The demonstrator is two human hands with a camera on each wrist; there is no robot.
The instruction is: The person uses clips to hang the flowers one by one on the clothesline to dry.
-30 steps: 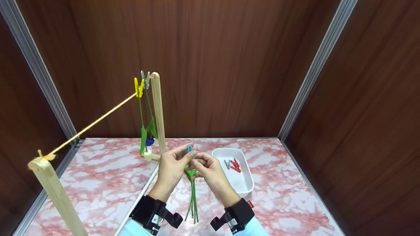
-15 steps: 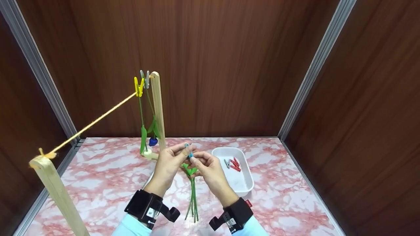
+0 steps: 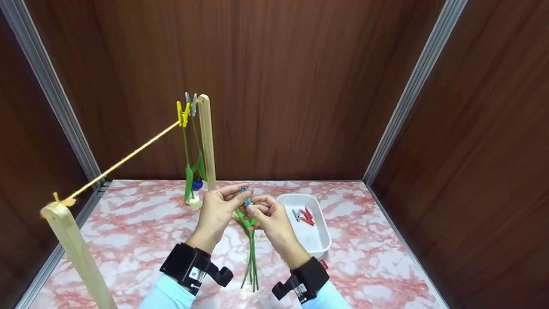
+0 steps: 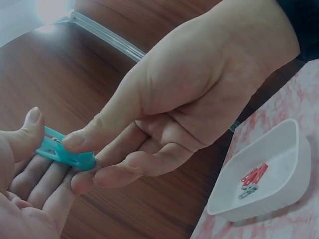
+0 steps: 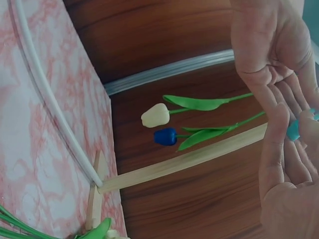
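A turquoise clothespin [image 3: 248,201] is shared between both hands, partly covered by fingers. My left hand [image 3: 215,211] pinches its upper end with the thumb over the front; in the left wrist view its fingers lie behind the clothespin [image 4: 65,155]. The thumb of my right hand [image 3: 273,222] presses the lower part, with fingers behind it. Only a bit of the clothespin [image 5: 293,131] shows in the right wrist view. Below the hands lies a bunch of artificial flowers, its green stems [image 3: 252,259] pointing toward me and its leaves [image 3: 244,220] partly hidden.
A cord [image 3: 124,161] runs between a near wooden post [image 3: 81,257] and a far post [image 3: 207,141]. Yellow [image 3: 183,114] and grey pegs hold upside-down white [image 5: 156,115] and blue [image 5: 165,136] tulips. A white tray [image 3: 309,240] holds red and grey pegs.
The left hand and forearm have shifted slightly left. The clothespin has tilted from upright, and its lower part shows more between the thumbs. The hanging blue tulip sways a little.
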